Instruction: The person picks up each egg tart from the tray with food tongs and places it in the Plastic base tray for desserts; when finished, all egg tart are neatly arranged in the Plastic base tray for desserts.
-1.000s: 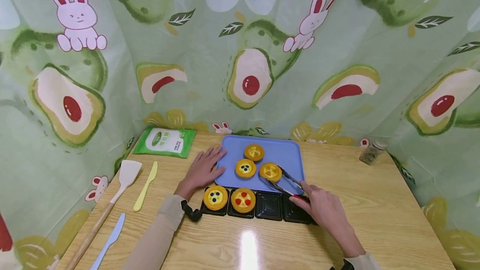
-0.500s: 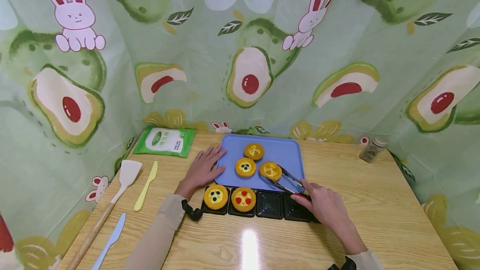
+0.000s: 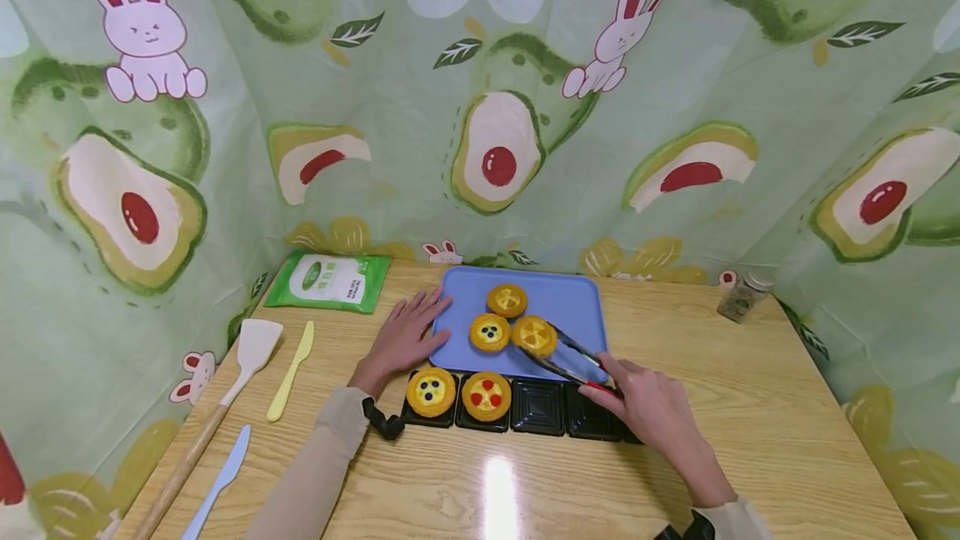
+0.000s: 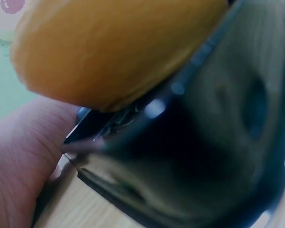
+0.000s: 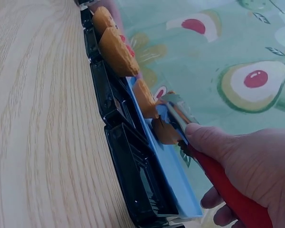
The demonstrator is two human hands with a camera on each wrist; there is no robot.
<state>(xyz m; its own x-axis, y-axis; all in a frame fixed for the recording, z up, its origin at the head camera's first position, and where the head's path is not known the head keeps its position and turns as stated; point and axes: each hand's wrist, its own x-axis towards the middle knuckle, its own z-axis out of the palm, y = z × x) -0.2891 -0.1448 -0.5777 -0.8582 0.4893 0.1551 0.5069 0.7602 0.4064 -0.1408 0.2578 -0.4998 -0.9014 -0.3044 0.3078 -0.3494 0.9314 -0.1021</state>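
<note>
Black plastic square compartments (image 3: 537, 408) run nearest. Red-handled tongs (image 3: 559, 370), gripped by the right hand (image 3: 649, 402), point lengthwise to 10 o'clock, flanking a round golden tart (image 3: 535, 337), unclear whether lifted, at the blue rectangular tray (image 3: 566, 290); the left hand (image 3: 402, 340), fingers extended, touches its 9 o'clock edge.

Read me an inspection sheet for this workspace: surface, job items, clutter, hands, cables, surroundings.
Surface: wood-grain table, glare toward the near edge.
Job items: tongs around a tart; blue tray with two other tarts; two more tarts in black compartments, two compartments unfilled.
Clutter: spatula, yellow knife, blue knife, green packet at left; jar at right.
Hands: left hand touching the tray's left edge; right hand holding the tongs.
Cables: nothing seen.
Surroundings: avocado-print cloth behind the table.
</note>
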